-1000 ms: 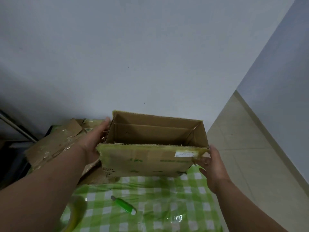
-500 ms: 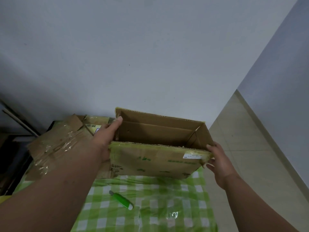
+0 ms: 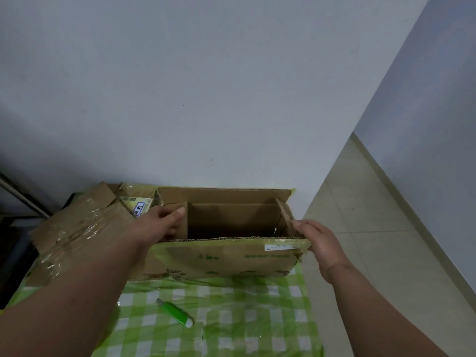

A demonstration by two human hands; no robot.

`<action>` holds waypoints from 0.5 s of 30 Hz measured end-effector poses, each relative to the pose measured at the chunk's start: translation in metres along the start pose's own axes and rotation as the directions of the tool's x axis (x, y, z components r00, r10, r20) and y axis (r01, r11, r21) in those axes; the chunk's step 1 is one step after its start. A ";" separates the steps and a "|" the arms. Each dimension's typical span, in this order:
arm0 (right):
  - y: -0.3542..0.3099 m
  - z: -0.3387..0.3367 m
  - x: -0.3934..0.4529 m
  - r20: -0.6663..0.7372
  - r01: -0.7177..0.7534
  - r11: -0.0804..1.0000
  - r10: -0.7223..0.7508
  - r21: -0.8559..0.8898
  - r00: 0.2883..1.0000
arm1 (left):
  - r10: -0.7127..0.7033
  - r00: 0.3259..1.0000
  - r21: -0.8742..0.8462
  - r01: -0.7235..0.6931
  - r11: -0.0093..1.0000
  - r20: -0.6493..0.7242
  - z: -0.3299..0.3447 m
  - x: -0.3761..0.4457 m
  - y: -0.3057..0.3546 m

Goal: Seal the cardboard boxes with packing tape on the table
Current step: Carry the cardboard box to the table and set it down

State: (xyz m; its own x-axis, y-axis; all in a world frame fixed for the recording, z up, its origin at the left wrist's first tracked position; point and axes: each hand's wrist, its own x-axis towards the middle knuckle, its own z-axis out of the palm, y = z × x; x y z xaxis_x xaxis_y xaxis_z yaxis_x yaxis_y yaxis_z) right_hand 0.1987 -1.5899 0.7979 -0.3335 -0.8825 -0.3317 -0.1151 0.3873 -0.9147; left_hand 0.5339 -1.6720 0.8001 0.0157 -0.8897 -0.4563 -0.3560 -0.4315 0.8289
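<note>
Fingers [image 3: 177, 212] of both hands press the open box's [image 3: 224, 256] 2 end flaps.

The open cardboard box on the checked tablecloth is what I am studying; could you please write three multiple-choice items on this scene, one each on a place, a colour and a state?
1. Where does the green utility knife lie?
A. inside the box
B. on the tablecloth, nearer the camera than the box
C. on the floor

2. What colours is the checked tablecloth?
A. red and white
B. blue and yellow
C. green and white

3. In what state is the top of the cardboard box?
A. open, flaps not yet closed
B. folded shut and taped
C. crushed flat

Answers:
1 B, it rests on the cloth in front of the box.
2 C, green and white squares show.
3 A, the inside is visible, with the left hand and right hand on the end flaps.
</note>
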 end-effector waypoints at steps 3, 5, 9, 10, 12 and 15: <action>-0.008 0.001 -0.005 0.007 0.053 0.992 -0.053 -0.119 0.999 | 0.019 0.996 0.074 -0.026 0.997 0.086 -0.005 -0.008 0.001; -0.011 -0.001 -0.004 0.050 0.116 0.965 -0.107 -0.233 0.993 | 0.025 0.986 0.136 -0.048 0.989 0.164 -0.009 -0.014 0.004; -0.014 -0.009 0.006 0.181 0.185 0.870 -0.113 -0.457 0.977 | -0.049 0.923 0.311 -0.078 0.947 0.382 -0.020 -0.019 0.016; -0.014 -0.011 0.008 0.208 0.189 0.849 -0.096 -0.494 0.973 | -0.080 0.906 0.324 -0.065 0.944 0.415 -0.020 -0.017 0.015; -0.014 -0.013 0.011 0.256 0.174 0.831 -0.039 -0.528 0.966 | -0.093 0.909 0.294 -0.033 0.955 0.406 -0.021 -0.013 0.011; -0.017 -0.014 0.015 0.302 0.131 0.833 0.046 -0.538 0.952 | -0.034 0.953 0.255 -0.046 0.966 0.302 -0.016 -0.011 0.009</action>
State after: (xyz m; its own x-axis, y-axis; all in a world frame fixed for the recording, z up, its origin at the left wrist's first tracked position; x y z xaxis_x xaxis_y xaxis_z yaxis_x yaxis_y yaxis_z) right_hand 0.1829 -1.6064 0.8116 -0.0404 -0.9032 -0.4274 -0.6429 0.3509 -0.6808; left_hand 0.5457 -1.6687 0.8177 -0.2549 -0.7878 -0.5607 -0.5826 -0.3376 0.7393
